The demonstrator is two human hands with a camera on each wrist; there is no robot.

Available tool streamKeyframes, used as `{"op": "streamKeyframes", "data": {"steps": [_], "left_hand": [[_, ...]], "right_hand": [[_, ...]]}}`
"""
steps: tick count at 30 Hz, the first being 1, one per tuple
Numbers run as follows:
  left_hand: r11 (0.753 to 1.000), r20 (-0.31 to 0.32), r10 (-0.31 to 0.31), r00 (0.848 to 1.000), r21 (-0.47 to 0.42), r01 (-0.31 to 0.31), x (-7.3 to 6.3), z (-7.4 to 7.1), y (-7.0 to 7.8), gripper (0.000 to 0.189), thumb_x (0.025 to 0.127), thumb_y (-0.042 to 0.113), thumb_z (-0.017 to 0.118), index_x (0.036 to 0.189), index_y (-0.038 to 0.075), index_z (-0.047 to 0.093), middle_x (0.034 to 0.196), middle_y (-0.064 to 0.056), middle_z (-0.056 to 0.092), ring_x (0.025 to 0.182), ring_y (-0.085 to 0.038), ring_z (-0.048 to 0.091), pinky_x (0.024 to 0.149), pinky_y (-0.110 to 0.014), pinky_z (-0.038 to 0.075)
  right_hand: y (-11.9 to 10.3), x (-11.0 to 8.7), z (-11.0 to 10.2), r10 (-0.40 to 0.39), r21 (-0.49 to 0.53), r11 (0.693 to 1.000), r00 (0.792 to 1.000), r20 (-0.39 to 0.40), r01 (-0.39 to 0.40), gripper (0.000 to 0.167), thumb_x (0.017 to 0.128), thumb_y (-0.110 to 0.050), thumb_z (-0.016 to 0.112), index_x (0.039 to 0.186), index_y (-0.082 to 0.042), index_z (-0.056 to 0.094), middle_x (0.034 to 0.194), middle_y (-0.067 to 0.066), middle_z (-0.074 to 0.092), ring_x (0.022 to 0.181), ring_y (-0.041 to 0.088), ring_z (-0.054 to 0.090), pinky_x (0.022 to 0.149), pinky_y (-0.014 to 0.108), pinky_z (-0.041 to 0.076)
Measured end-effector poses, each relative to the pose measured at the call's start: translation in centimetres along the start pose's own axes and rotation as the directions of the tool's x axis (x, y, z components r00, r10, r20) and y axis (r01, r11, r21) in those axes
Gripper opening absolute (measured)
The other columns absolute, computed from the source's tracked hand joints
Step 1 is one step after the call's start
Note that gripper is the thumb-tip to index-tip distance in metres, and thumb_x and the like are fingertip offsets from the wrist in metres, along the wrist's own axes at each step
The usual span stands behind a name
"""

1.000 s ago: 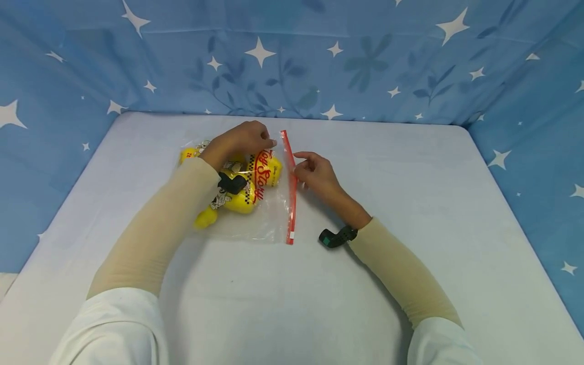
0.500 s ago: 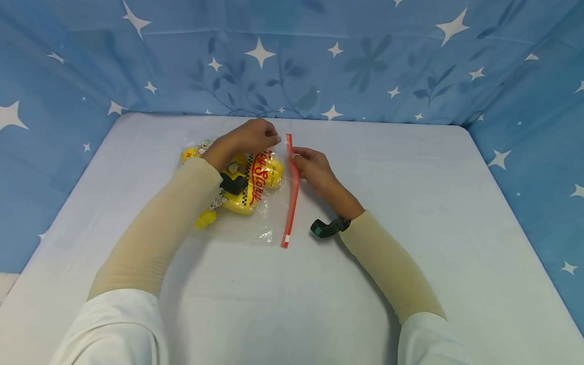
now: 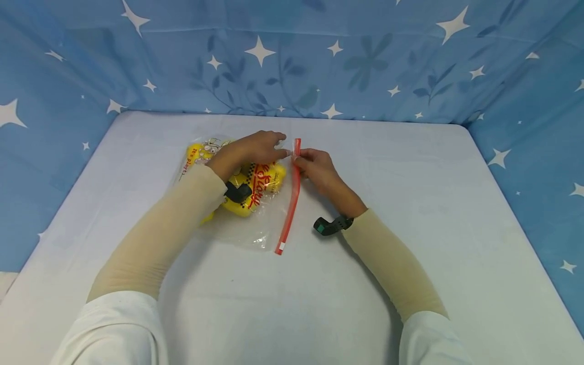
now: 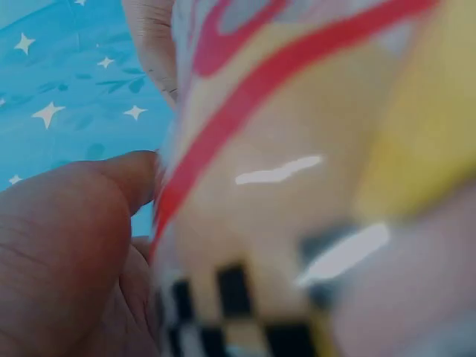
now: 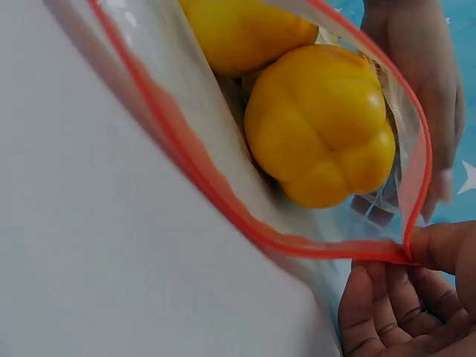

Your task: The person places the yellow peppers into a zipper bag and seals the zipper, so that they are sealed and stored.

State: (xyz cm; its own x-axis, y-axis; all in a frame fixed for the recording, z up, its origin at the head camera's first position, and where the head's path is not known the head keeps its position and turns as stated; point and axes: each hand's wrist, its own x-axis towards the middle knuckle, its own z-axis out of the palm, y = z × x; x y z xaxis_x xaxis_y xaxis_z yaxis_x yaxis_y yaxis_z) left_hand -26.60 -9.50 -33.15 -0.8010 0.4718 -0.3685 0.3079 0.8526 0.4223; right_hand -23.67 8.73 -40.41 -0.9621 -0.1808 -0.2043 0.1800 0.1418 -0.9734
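Observation:
A clear zip bag (image 3: pixel 242 233) with a red zip strip (image 3: pixel 292 203) and Toy Story print lies on the table. Inside is a yellow bell pepper (image 5: pixel 320 126), with another rounded yellow thing (image 5: pixel 249 33) behind it. The right wrist view shows the bag's mouth gaping, its red rim spread into a loop. At the far end of the strip, my right hand (image 3: pixel 319 170) pinches the corner between thumb and fingers. My left hand (image 3: pixel 262 146) reaches over the printed bag, thumb and forefinger stretched apart close to that corner. The bag's print fills most of the left wrist view.
A white table (image 3: pixel 388 284) spreads beneath both arms. Blue star-patterned cloth (image 3: pixel 301 61) hangs behind it and along both sides. Dark wrist cameras sit on the left wrist (image 3: pixel 238 192) and right wrist (image 3: pixel 335 225).
My left hand has uncurled its forefinger and shifted slightly right. My right hand has taken hold of the strip's far end. The strip now slants, its near end swung left and towards me.

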Motion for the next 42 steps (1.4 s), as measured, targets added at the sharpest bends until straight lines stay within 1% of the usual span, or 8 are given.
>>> {"op": "streamKeyframes", "data": {"steps": [4, 9, 16, 23, 27, 34, 38, 42], "left_hand": [[1.000, 0.002, 0.001, 1.000, 0.023, -0.001, -0.6, 0.2, 0.0, 0.069, 0.101, 0.047, 0.041, 0.155, 0.008, 0.022, 0.156, -0.012, 0.030, 0.143, -0.028, 0.024, 0.115, -0.045, 0.020], [0.989, -0.051, 0.106, 0.993, 0.113, -0.100, -2.5, 1.3, 0.7, 0.067, 0.101, 0.044, 0.045, 0.153, 0.006, 0.027, 0.157, -0.017, 0.025, 0.144, -0.031, 0.021, 0.115, -0.048, 0.018], [0.926, -0.103, 0.237, 0.966, 0.325, -0.192, -7.9, 6.5, 2.8, 0.076, 0.094, 0.051, 0.055, 0.155, 0.015, 0.027, 0.162, -0.014, 0.003, 0.147, -0.029, -0.001, 0.116, -0.050, 0.003], [0.872, -0.083, 0.347, 0.934, 0.396, -0.288, -12.4, 11.2, 2.3, 0.087, 0.079, 0.064, 0.066, 0.150, 0.022, 0.040, 0.163, -0.010, -0.001, 0.146, -0.025, -0.013, 0.115, -0.049, -0.008], [0.840, -0.100, 0.379, 0.920, 0.454, -0.297, -13.1, 12.3, 1.5, 0.088, 0.072, 0.065, 0.072, 0.147, 0.027, 0.045, 0.163, -0.008, -0.002, 0.146, -0.024, -0.015, 0.114, -0.049, -0.010], [0.805, -0.130, 0.435, 0.891, 0.500, -0.320, -12.7, 13.1, 0.9, 0.081, 0.080, 0.066, 0.063, 0.147, 0.024, 0.046, 0.163, -0.009, -0.002, 0.146, -0.027, -0.014, 0.114, -0.050, -0.011], [0.804, -0.142, 0.456, 0.878, 0.488, -0.339, -12.7, 13.2, 1.0, 0.079, 0.082, 0.068, 0.060, 0.145, 0.022, 0.048, 0.163, -0.010, 0.003, 0.147, -0.027, -0.010, 0.114, -0.050, -0.010], [0.813, -0.103, 0.448, 0.888, 0.459, -0.357, -13.1, 13.3, 1.2, 0.077, 0.084, 0.064, 0.062, 0.146, 0.021, 0.047, 0.163, -0.009, 0.006, 0.147, -0.027, -0.007, 0.115, -0.049, -0.009]], "right_hand": [[0.3, -0.1, -0.5, -0.006, -0.005, 1.000, 1.000, -0.013, 0.006, 0.032, 0.095, -0.016, 0.063, 0.122, 0.001, 0.060, 0.105, 0.014, 0.062, 0.081, 0.021, 0.059, 0.068, 0.025, 0.054], [0.4, -0.4, -1.3, -0.010, -0.040, 0.999, 1.000, -0.026, 0.009, 0.031, 0.095, -0.017, 0.063, 0.121, 0.000, 0.061, 0.103, 0.013, 0.062, 0.079, 0.020, 0.060, 0.069, 0.026, 0.055], [0.7, -0.6, -2.4, -0.033, -0.059, 0.998, 0.999, -0.030, 0.031, 0.030, 0.094, -0.014, 0.062, 0.120, 0.002, 0.060, 0.099, 0.014, 0.061, 0.074, 0.018, 0.061, 0.065, 0.026, 0.055], [0.7, -1.2, -3.5, 0.010, -0.100, 0.995, 1.000, -0.026, -0.012, 0.033, 0.095, -0.018, 0.062, 0.123, -0.001, 0.057, 0.106, 0.015, 0.061, 0.083, 0.024, 0.063, 0.072, 0.029, 0.057], [0.8, -1.8, -3.6, 0.050, -0.085, 0.995, 0.999, 0.006, -0.049, 0.035, 0.097, -0.024, 0.061, 0.124, -0.003, 0.055, 0.106, 0.015, 0.060, 0.082, 0.026, 0.063, 0.073, 0.030, 0.057], [0.9, -3.6, -3.2, 0.175, -0.119, 0.981, 0.967, 0.184, -0.154, 0.047, 0.097, -0.034, 0.059, 0.131, -0.002, 0.049, 0.095, 0.018, 0.065, 0.075, 0.026, 0.067, 0.071, 0.034, 0.058], [1.0, -4.5, -3.2, 0.146, -0.085, 0.988, 0.966, 0.215, -0.131, 0.040, 0.097, -0.027, 0.062, 0.121, 0.004, 0.054, 0.088, 0.019, 0.066, 0.069, 0.025, 0.069, 0.068, 0.036, 0.058], [1.0, -4.8, -3.1, 0.093, -0.065, 0.995, 0.978, 0.188, -0.082, 0.035, 0.096, -0.024, 0.062, 0.114, 0.005, 0.056, 0.090, 0.017, 0.066, 0.071, 0.022, 0.067, 0.068, 0.035, 0.058]]}}
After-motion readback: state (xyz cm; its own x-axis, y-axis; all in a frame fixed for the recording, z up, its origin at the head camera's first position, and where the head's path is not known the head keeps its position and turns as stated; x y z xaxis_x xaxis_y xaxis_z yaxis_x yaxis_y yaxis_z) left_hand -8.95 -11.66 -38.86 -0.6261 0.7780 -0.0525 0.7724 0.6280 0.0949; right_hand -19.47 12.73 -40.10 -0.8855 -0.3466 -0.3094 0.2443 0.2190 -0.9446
